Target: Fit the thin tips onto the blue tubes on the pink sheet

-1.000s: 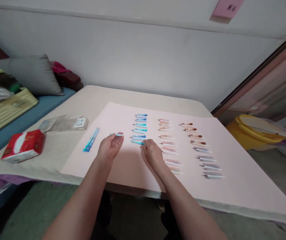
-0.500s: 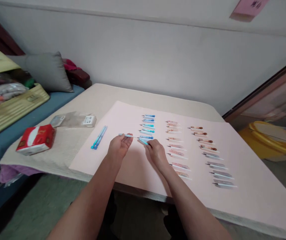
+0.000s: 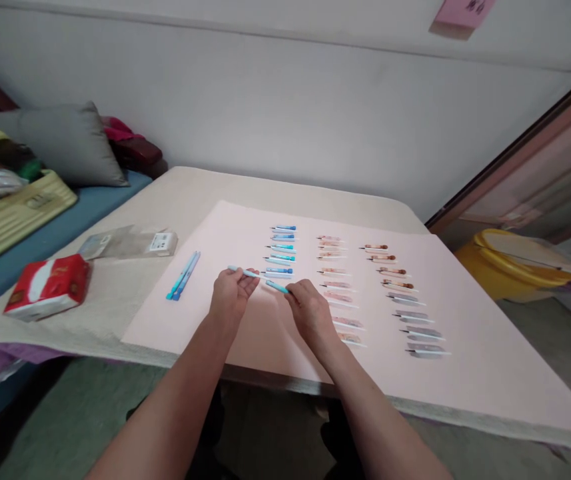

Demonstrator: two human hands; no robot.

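Observation:
My left hand (image 3: 232, 297) pinches a light blue pen barrel (image 3: 242, 271) above a pink paper sheet (image 3: 275, 333). Close to its right, my right hand (image 3: 309, 310) pinches a small blue pen piece (image 3: 276, 287), its tip pointing at the barrel's end. Just beyond lies a column of blue pen pieces (image 3: 280, 250). Further right are a column of pink pieces (image 3: 332, 280) and a column of brown and grey pieces (image 3: 402, 300). Two blue pens (image 3: 183, 275) lie side by side left of my left hand.
The sheet lies on a beige table (image 3: 165, 200) against a white wall. A red tissue pack (image 3: 48, 287) and clear packets (image 3: 128, 244) sit at the table's left. A grey cushion (image 3: 62, 143) and a yellow crate (image 3: 12, 217) are further left. A yellow bucket (image 3: 508, 263) stands on the right.
My right hand has lifted the small blue piece off the sheet and brought it toward the barrel in my left hand. The camera swung slightly.

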